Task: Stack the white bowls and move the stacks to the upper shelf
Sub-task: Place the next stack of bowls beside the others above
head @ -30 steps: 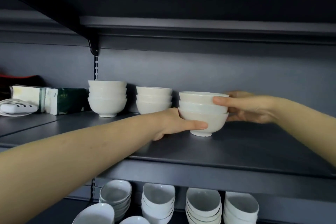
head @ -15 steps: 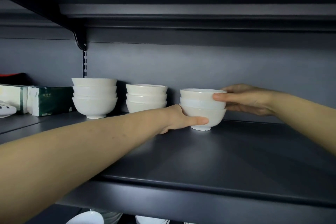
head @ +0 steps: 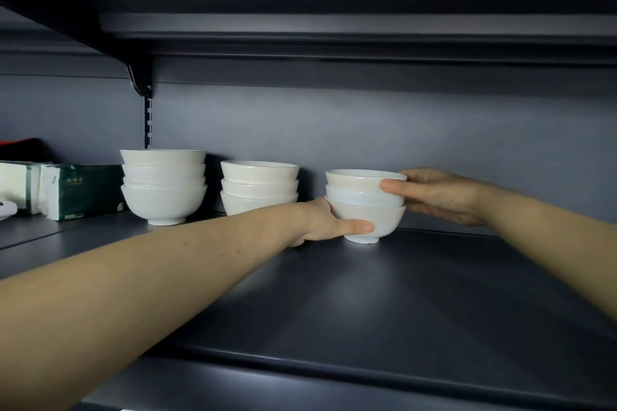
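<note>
A stack of three white bowls (head: 364, 200) stands with its foot on the dark upper shelf (head: 384, 304), near the back wall. My left hand (head: 329, 222) grips the bottom bowl from the left, thumb across its front. My right hand (head: 437, 195) holds the stack from the right, thumb on the top bowl's rim, fingers behind. Two more white bowl stacks stand to the left: a middle stack of three (head: 258, 187) and a taller left stack (head: 163, 185).
A green and white tissue pack (head: 80, 190) lies at the far left of the shelf, with a white item and something red behind it. A black bracket (head: 138, 77) holds the shelf above. Open shelf surface stretches to the right and front of the held stack.
The held stack has gone further back on the shelf and now rests on its foot. The view has risen, so the lower shelf's bowls have dropped out of sight.
</note>
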The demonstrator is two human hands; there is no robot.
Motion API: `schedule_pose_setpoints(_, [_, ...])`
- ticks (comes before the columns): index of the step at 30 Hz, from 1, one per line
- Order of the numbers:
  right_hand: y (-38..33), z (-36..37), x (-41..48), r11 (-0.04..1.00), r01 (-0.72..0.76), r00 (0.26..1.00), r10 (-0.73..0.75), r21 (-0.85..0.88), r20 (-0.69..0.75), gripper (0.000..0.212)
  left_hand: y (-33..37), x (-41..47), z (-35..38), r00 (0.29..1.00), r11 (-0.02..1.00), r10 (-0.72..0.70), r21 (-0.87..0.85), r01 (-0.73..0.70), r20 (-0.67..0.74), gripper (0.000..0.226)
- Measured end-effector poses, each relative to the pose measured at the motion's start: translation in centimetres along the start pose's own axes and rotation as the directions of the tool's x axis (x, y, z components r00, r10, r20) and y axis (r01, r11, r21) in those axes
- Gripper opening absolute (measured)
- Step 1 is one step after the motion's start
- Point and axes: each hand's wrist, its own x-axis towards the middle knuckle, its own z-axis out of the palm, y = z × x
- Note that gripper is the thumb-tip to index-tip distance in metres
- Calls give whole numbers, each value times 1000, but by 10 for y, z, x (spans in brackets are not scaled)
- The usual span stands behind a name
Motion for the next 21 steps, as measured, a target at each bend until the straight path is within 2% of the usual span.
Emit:
schedule_pose_setpoints(9, [6,-5,9,1000,-5,1000,5,-5,-13,57,1,3,0,999,999,52,-5,-52,16,66])
schedule_pose_setpoints(13, [8,-4,11,1000,2,1000,-2,18,-19,53,4,4,-2,999,999,36,26,-37,33,69])
schedule_pose_setpoints(16, [7,-5,11,1000,-19,999,19,1,-27,59,7,4,-3,999,998,18,58,-20,47,69])
schedule_pose_setpoints(18, [2,-7,9,999,-34,998,32,-28,-48,69,7,4,-5,999,996,3,90,-6,37,70])
schedule_pose_setpoints(21, [-9,-11,0,991,-36,996,25,-132,-81,106,10,1,-11,998,982,-49,183,39,50,73])
